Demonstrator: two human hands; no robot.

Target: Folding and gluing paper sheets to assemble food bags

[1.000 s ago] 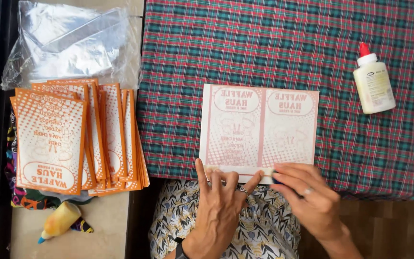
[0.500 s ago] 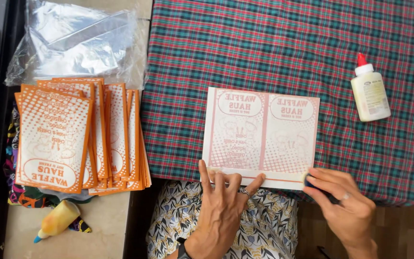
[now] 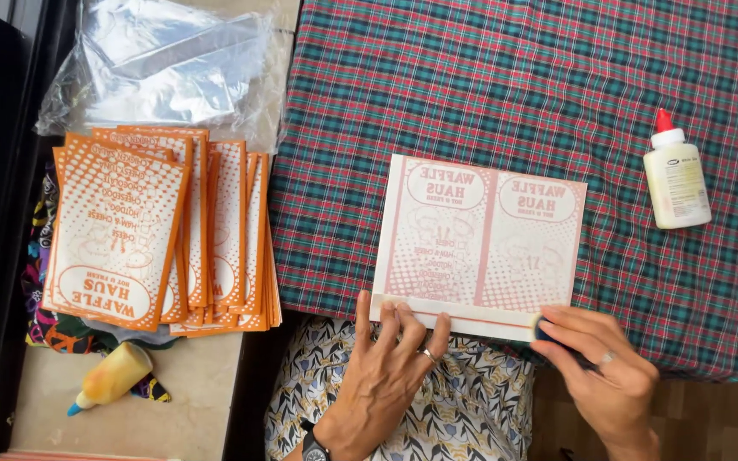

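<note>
Paper sheet (image 3: 480, 243), printed pink and lying face down, sits flat on the plaid cloth (image 3: 506, 94) at the near edge of the worktop. Its bottom flap (image 3: 454, 316) is a plain white strip. The left hand (image 3: 382, 376) lies flat with fingers (image 3: 386, 329) spread on that flap, gripping nothing, apparently pinning the sheet so it cannot slide. The right hand (image 3: 604, 371) pinches a small dark applicator (image 3: 547, 329) at the flap's right end, fingers closed on it. A white glue bottle (image 3: 675, 175) with a red cap stands well apart to the right. On the left, a fanned stack of orange bags (image 3: 155, 235) rests beside clear plastic wrap (image 3: 164, 68), with a yellow bottle (image 3: 113, 376) below.
</note>
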